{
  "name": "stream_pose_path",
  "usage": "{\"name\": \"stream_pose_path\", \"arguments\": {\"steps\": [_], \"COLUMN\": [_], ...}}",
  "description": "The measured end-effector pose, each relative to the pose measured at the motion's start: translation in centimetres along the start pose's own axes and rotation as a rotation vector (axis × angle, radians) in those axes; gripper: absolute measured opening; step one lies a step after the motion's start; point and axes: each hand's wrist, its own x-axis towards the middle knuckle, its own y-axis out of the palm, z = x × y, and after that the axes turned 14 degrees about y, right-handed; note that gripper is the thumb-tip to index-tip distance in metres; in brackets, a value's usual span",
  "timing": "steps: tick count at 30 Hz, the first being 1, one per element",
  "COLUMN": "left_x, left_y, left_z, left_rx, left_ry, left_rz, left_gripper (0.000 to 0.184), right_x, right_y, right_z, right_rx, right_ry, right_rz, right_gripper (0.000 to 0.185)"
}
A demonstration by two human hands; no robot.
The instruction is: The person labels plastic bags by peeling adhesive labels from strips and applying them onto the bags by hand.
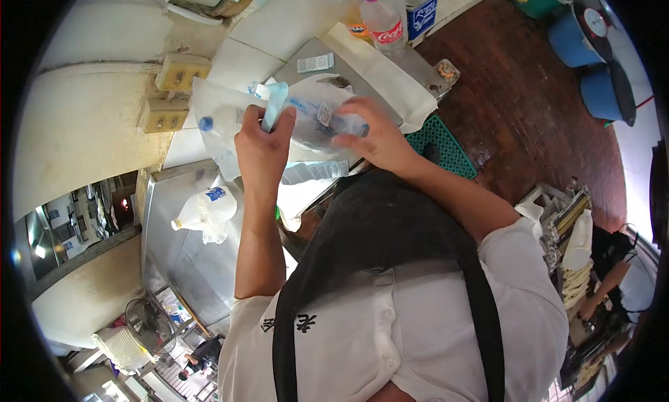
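Pinched between the thumb and fingers of my left hand [265,141] is a pale blue strip [274,104], standing upright; its exact kind is unclear. My right hand [376,136] has its fingers apart beside a clear plastic bag [306,127] with blue print and a small printed label. Whether its fingertips touch the bag I cannot tell. Under my left hand lies a translucent plastic sheet or bag [216,134], with a blue bottle cap [205,124] showing at its left edge. Behind the bag, a small printed packet [316,63] rests on the grey surface.
A Coca-Cola bottle [385,33] and a blue tin [422,13] stand at the back. A white plastic jug [206,214] lies on the steel counter [174,263] at left. Blue buckets [575,36] and a green crate [446,148] are to the right. Another person [620,283] is at far right.
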Motion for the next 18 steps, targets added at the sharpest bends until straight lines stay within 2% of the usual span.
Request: {"name": "stream_pose_path", "arguments": {"steps": [2, 5, 8, 11, 14, 15, 18], "left_x": [0.0, -0.1, 0.2, 0.0, 0.1, 0.2, -0.2], "left_y": [-0.1, 0.0, -0.1, 0.1, 0.4, 0.3, 0.1], "left_z": [-0.2, -0.4, -0.4, -0.4, -0.2, -0.1, 0.3], "left_rx": [-0.020, -0.013, 0.024, -0.015, 0.006, 0.029, 0.028], "left_ry": [0.005, 0.005, 0.023, -0.007, 0.000, 0.014, 0.042], "left_rz": [0.001, 0.013, 0.008, 0.001, -0.011, -0.021, 0.020], "left_gripper": [0.038, 0.037, 0.037, 0.037, 0.038, 0.039, 0.036], "right_x": [1.0, 4.3, 6.0, 4.6, 3.4, 3.4, 2.8], "right_y": [0.9, 5.9, 5.4, 3.7, 5.7, 5.7, 2.2], "right_z": [0.3, -5.2, -8.0, -2.4, -4.8, -7.2, -8.8], "right_rx": [0.161, 0.102, -0.008, 0.129, -0.074, -0.093, -0.209], "right_ry": [0.062, 0.144, 0.354, 0.133, -0.003, -0.052, 0.019], "right_rz": [-0.114, -0.169, -0.012, -0.063, 0.067, 0.050, 0.283], "right_gripper": [0.044, 0.045, 0.051, 0.064, 0.082, 0.091, 0.097]}}
